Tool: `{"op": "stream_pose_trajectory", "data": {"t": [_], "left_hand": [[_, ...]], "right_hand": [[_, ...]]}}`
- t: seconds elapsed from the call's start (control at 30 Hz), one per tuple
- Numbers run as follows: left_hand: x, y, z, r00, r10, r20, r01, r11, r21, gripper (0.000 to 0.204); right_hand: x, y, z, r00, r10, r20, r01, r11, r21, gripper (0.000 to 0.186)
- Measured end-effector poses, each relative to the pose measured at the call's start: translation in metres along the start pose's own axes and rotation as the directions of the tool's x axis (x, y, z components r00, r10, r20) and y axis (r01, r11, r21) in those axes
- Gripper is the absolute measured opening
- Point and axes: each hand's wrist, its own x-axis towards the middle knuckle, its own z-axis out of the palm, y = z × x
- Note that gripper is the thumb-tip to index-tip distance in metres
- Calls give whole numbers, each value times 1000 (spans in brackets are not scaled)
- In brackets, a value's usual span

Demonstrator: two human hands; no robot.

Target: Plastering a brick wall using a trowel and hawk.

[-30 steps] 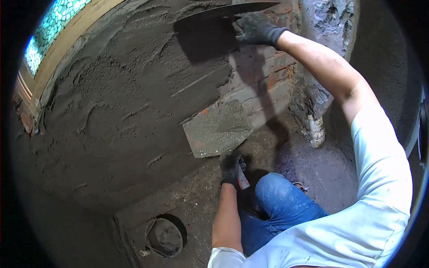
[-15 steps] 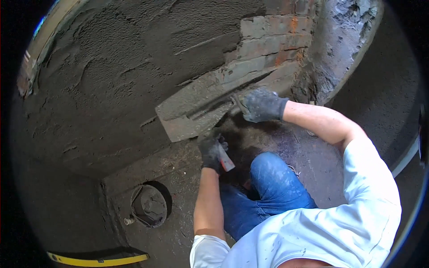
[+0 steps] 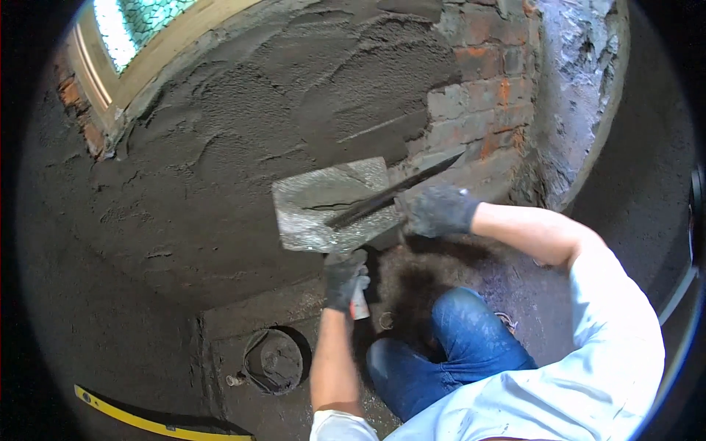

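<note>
My left hand (image 3: 342,283), in a dark glove, grips the handle beneath a square metal hawk (image 3: 298,220) carrying wet grey mortar; a pale tool part with red on it shows at its palm. My right hand (image 3: 437,212), also gloved, is closed on the handle of a long steel trowel (image 3: 408,180), its blade tilted edge-on over the hawk. Behind them is a wall of rough wet mortar (image 3: 257,95), with bare brick (image 3: 478,103) at its right part.
A yellow level (image 3: 147,419) lies at lower left. A round bucket (image 3: 276,360) sits on the floor beside a small pipe fitting. A wooden-framed window (image 3: 110,44) is at upper left, a rough chipped column (image 3: 573,103) at right, my bent knee (image 3: 463,323) below my hands.
My right hand has brought the trowel down from high on the brick wall onto the hawk. My left hand and hawk have shifted slightly left.
</note>
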Motion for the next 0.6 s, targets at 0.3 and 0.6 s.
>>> {"op": "stream_pose_trajectory", "data": {"t": [0.3, 0.6], "left_hand": [[-20, 8, -3, 790, 603, 114, -500, 526, 688, 11], [-15, -11, 13, 996, 47, -80, -35, 988, 149, 5]], "right_hand": [[112, 11, -74, 781, -302, -546, 53, 904, -423, 55], [181, 7, -208, 960, -54, -276, 144, 937, 319, 18]]}}
